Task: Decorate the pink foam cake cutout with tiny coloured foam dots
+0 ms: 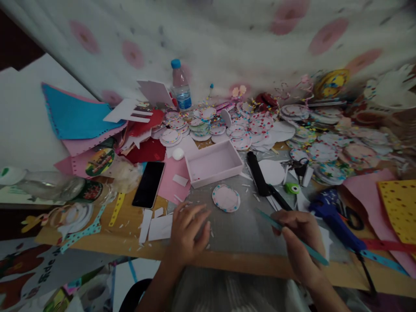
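My right hand (300,242) is closed on a thin teal strip (303,245), which slants from upper left to lower right across the fingers. My left hand (188,232) rests near the table's front edge with its fingers apart and nothing in them. Between and beyond the hands lies a round white disc (226,198) with coloured dots around its rim. Behind the disc stands an open, shallow pale box (214,164). White paper pieces (160,227) lie just left of my left hand.
A black phone (148,184) and a lying bottle (58,186) are at the left. Many decorated discs (242,130) and an upright bottle (182,89) stand along the back. A black tool (258,173), a green punch (292,188) and a blue glue gun (338,221) lie on the right.
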`<move>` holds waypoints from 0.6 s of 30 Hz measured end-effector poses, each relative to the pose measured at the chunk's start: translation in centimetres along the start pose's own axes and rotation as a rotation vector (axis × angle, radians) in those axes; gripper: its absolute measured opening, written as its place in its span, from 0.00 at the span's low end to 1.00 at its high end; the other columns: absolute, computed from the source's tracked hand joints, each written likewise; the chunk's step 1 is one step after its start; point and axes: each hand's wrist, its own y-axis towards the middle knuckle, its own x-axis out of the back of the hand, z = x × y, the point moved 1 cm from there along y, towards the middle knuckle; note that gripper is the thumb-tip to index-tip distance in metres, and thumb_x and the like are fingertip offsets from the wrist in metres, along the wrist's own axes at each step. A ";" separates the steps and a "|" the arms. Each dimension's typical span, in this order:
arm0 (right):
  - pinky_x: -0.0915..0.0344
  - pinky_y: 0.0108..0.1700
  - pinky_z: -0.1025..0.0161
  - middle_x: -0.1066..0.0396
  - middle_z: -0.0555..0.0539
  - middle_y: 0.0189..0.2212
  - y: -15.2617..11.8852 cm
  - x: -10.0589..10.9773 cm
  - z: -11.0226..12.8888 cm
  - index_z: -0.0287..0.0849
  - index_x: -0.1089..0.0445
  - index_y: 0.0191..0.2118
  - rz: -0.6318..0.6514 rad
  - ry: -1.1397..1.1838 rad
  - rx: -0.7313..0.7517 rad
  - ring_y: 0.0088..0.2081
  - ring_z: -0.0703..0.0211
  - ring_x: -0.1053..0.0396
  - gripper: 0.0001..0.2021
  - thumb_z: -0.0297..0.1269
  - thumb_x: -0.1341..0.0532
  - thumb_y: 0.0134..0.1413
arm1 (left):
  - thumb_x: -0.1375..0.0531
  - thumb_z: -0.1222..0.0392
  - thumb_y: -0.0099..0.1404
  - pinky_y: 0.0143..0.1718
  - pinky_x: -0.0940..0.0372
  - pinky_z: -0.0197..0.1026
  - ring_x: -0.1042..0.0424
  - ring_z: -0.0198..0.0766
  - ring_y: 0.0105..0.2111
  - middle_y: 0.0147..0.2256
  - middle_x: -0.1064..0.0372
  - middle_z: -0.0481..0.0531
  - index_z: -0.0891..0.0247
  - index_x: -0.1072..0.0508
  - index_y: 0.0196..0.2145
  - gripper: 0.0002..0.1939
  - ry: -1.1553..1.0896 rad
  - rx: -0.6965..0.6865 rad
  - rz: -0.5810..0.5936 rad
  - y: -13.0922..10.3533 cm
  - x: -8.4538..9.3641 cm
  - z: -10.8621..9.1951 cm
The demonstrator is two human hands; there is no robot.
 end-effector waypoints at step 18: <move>0.32 0.41 0.58 0.29 0.46 0.38 9.8 -2.2 5.5 0.47 0.32 0.38 0.276 -0.387 0.355 0.40 0.55 0.29 0.04 0.34 0.37 0.56 | 0.45 0.70 0.67 0.53 0.42 0.49 0.28 0.38 0.40 0.32 0.23 0.48 0.61 0.26 0.42 0.11 0.241 -0.357 -0.092 4.6 -1.0 5.2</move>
